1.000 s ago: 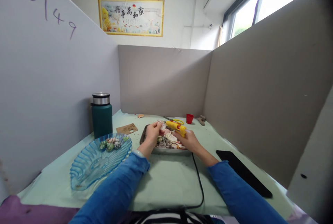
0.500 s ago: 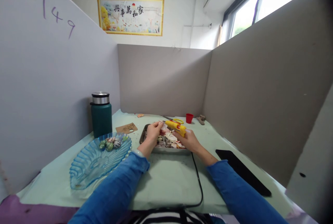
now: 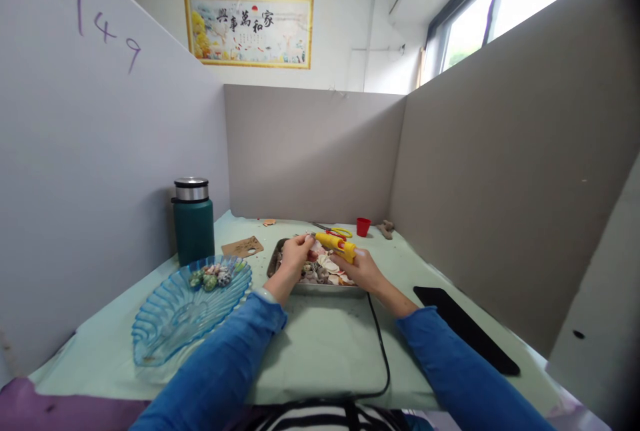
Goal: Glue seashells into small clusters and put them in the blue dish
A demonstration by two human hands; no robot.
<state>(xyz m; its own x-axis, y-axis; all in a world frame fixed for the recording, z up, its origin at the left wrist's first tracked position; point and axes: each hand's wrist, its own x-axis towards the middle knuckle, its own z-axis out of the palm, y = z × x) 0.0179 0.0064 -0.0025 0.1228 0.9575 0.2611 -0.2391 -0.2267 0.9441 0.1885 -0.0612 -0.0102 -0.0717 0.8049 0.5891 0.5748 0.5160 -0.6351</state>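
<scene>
My right hand (image 3: 361,269) is wrapped round the handle of a yellow glue gun (image 3: 334,242), its nozzle pointing left. A black cord (image 3: 381,344) runs from below that hand down to the table's front edge. The fingers of my left hand (image 3: 294,257) pinch a small pale piece, apparently a shell (image 3: 311,239), at the nozzle's tip; the fingers partly hide it. Both hands are over a metal tray (image 3: 325,289) heaped with seashells (image 3: 327,271) of white, pink and grey.
Left of the tray lies a blue shell-shaped dish (image 3: 170,324) with several spotted shells (image 3: 210,277), before a green bottle (image 3: 194,231). Behind are a brown card (image 3: 243,247), scissors (image 3: 342,233) and a red cup (image 3: 363,227). A black flat slab (image 3: 465,327) lies right. Partitions enclose three sides.
The view has shifted very slightly. Both hands keep almost the same pose, with the glue gun's nozzle still at the piece in my left fingers.
</scene>
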